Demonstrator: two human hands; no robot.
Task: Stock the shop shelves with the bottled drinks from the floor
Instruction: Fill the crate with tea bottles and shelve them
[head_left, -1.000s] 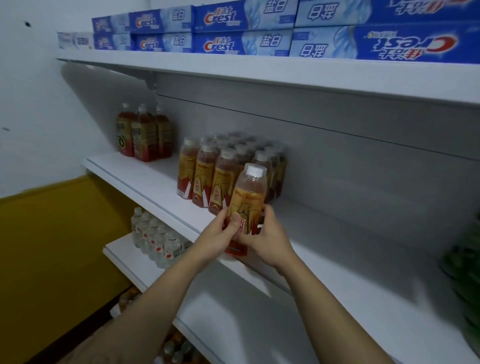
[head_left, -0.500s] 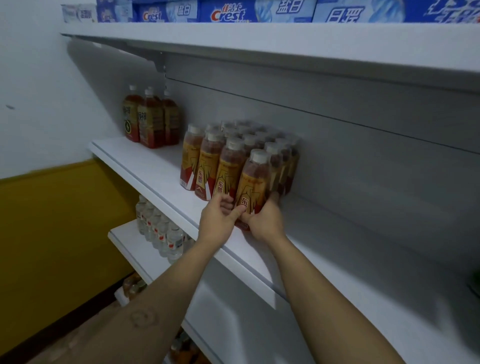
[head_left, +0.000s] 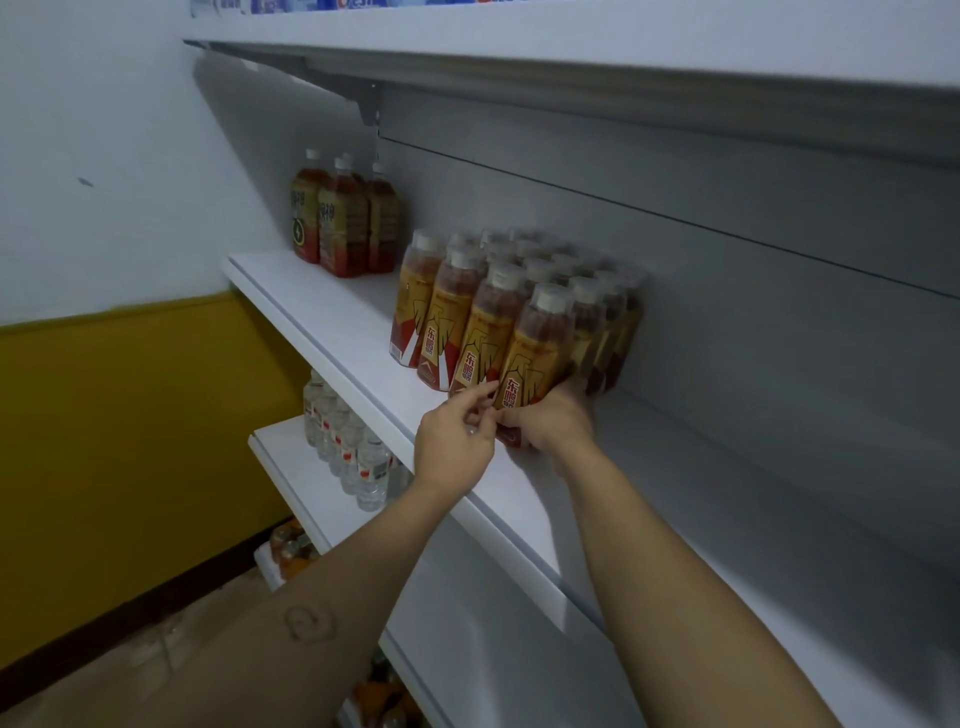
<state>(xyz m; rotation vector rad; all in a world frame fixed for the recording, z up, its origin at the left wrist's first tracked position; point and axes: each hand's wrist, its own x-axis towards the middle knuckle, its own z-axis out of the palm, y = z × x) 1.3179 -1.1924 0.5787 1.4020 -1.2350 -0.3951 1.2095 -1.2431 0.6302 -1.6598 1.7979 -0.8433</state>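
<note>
Hands meet low on one clear plastic bottle of amber drink (head_left: 535, 358), white-capped, with a yellow-and-red label. It stands upright on the white middle shelf (head_left: 332, 322), near the front edge. It forms the right front corner of a tight block of matching amber bottles (head_left: 457, 306) and touches its neighbours.

My right hand (head_left: 556, 421) wraps the bottle's base from the right, fingers curled round it and mostly hidden behind, so I cannot see their tips. My left hand (head_left: 454, 441) comes in from the left with its fingers curled. Its forefinger and thumb tips pinch at the lower left edge of the label, a light grip rather than a full one.

Further left on the same shelf, apart from the block, stand a few taller dark-brown bottles with yellow labels (head_left: 343, 223), close to the white wall. On the white lower shelf (head_left: 291, 467) sits a row of small clear water bottles (head_left: 358, 457). Below that I glimpse orange-toned bottles (head_left: 288, 545), too dim to tell more. Overhead runs the white upper shelf (head_left: 571, 31). Off to my left, the wall's lower part is a mustard-yellow band (head_left: 130, 441).
</note>
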